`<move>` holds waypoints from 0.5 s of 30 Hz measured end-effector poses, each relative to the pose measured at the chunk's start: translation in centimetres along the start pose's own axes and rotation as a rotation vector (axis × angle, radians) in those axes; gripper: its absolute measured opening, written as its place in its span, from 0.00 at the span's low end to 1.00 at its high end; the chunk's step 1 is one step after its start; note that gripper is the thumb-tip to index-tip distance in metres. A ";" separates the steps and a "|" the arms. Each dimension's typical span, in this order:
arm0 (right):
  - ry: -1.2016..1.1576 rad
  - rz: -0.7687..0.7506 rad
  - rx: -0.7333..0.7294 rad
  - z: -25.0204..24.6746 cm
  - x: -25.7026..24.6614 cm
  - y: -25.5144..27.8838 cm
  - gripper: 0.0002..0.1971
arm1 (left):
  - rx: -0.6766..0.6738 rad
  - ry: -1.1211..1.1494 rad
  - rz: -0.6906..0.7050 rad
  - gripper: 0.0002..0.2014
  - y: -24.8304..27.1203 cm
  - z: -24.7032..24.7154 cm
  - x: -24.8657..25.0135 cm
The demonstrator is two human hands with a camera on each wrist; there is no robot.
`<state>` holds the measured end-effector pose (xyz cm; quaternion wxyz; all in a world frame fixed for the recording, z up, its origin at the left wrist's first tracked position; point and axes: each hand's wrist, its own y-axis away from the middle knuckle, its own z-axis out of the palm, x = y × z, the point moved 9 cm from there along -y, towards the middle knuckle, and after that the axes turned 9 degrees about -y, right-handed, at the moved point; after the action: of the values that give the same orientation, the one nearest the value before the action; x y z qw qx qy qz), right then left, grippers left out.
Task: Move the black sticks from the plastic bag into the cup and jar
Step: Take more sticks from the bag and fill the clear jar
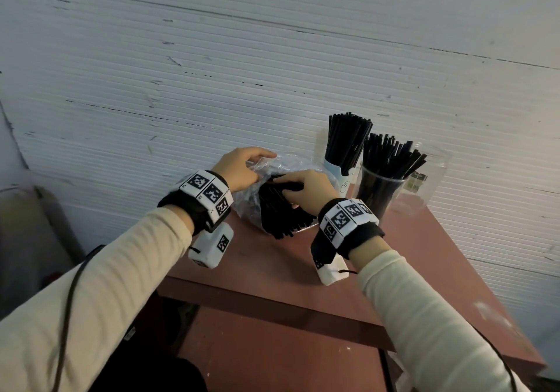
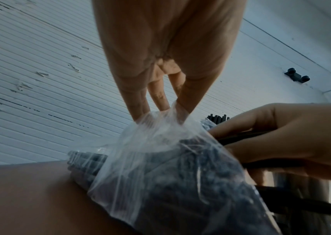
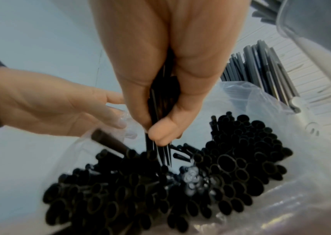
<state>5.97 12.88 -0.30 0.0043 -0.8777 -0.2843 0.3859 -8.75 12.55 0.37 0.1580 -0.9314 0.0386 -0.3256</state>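
Gripping black sticks [image 3: 161,101] between right hand [image 3: 160,63] fingers [image 3: 161,133], inside plastic bag [image 3: 281,198].

Stick-filled cup [image 1: 341,161] and jar [image 1: 378,191] crowd the worktop's [image 1: 272,264] back right corner against the wall [image 1: 212,73], just beside the plastic bag [image 1: 257,207]; bare worktop lies open in front.

Clear crinkled plastic bag [image 1: 251,197] lies on its side, mouth open toward the right hand [image 1: 306,190], top film pinched up by the left hand [image 1: 239,167]. Thin black hollow sticks [image 1: 281,213] fill it in a loose heap, open ends protruding from the mouth under the right hand, which grips a small bundle. Beyond the right hand stand a pale paper cup [image 1: 339,176] and, just beside it, a clear plastic jar [image 1: 378,191], both upright and packed with sticks fanning out.
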 end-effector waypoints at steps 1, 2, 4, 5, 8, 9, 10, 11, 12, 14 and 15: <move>-0.025 0.006 0.004 -0.3 0.2 0.2 0.18 | -0.013 0.002 0.014 0.27 0.1 0.2 0.0; -0.037 0.011 0.003 -0.7 0.3 0.5 0.18 | -0.030 0.010 0.030 0.26 0.2 0.4 0.0; -0.036 0.018 -0.006 -1.5 0.5 1.2 0.16 | -0.038 0.011 0.064 0.25 0.6 0.5 0.2; -0.033 0.021 -0.011 -2.0 0.5 1.7 0.15 | -0.008 -0.015 0.084 0.24 0.9 0.2 0.5; -0.052 0.024 -0.052 -3.7 0.5 3.3 0.14 | 0.140 -0.146 0.205 0.24 2.0 -1.1 2.8; -0.048 0.025 -0.069 -4.3 0.4 3.8 0.15 | 0.143 -0.168 0.272 0.26 2.5 -1.0 4.1; -0.035 0.024 -0.086 -4.9 0.3 4.4 0.15 | 0.111 -0.183 0.341 0.28 2.8 -0.5 5.5; -0.018 0.023 -0.102 -5.5 0.2 4.9 0.15 | 0.045 -0.198 0.401 0.31 3.1 0.5 6.9; -0.001 0.017 -0.115 -6.1 0.0 5.4 0.15 | -0.038 -0.219 0.441 0.33 3.2 1.7 8.0; 0.035 0.000 -0.134 -7.0 -0.7 6.4 0.15 | -0.172 -0.262 0.490 0.38 3.2 4.2 9.9; 0.043 -0.005 -0.142 -7.5 -1.0 6.9 0.15 | -0.212 -0.278 0.504 0.38 3.1 5.2 10.7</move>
<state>13.93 8.15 4.05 -0.0510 -0.8831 -0.3132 0.3456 2.97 9.19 1.88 0.1395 -0.9394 0.2802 -0.1399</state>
